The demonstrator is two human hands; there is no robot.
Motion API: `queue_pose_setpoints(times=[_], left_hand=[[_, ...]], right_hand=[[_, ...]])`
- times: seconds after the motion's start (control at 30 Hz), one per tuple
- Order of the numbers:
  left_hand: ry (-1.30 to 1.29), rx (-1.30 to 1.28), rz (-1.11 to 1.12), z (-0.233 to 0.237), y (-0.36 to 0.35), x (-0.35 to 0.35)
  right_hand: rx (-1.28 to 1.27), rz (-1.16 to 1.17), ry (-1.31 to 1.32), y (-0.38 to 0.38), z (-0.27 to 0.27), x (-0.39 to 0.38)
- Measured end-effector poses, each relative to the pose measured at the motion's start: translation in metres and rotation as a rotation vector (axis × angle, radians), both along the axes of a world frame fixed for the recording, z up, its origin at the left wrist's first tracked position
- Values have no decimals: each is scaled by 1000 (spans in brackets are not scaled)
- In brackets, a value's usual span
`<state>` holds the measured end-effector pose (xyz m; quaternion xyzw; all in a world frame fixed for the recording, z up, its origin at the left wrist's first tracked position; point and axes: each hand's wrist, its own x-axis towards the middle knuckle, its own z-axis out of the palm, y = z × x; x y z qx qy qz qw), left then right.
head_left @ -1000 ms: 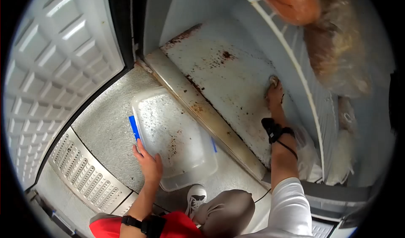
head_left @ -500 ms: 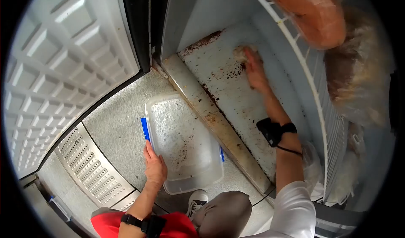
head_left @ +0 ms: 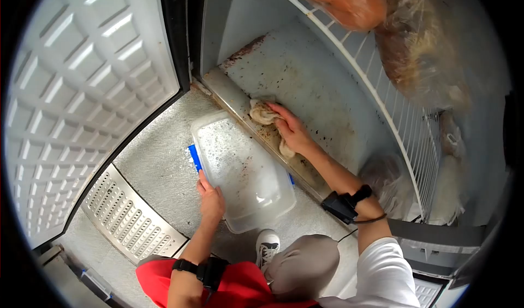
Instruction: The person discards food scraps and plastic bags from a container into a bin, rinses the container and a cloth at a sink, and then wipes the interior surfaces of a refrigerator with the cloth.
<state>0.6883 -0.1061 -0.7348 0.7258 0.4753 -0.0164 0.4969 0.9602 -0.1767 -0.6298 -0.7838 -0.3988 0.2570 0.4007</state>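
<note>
My right hand (head_left: 293,129) is closed on a stained, crumpled cloth (head_left: 265,114), pressed at the front sill (head_left: 232,92) of the refrigerator. Behind the sill, dark crumbs and brown stains mark the cabinet floor (head_left: 311,73). My left hand (head_left: 211,199) grips the side of a clear plastic container (head_left: 262,215) just by its blue clip (head_left: 195,158). The container stands on the floor against the sill, with scattered dark crumbs and droplets in it.
A white wire shelf (head_left: 376,98) with bagged food (head_left: 420,57) overhangs the cabinet floor at the right. The ribbed door (head_left: 93,84) stands open at the left. Below it lies a perforated metal drain cover (head_left: 128,215). My shoe (head_left: 267,245) is near the container.
My right hand has drawn the cloth from the back of the cabinet floor forward to the sill. Fewer crumbs show where it passed. My left hand stays on the container; the view has shifted slightly.
</note>
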Motion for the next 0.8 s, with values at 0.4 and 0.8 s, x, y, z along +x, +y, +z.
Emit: queue_pose_setpoints(times=[0.4,0.8], left_hand=[[-70,-12,30,-14,-7,-17],[-2,79,127,-2,1,-28]], right_hand=[[8,37,137,-39,56,-72],[435,-772,-340,-191,2,163]])
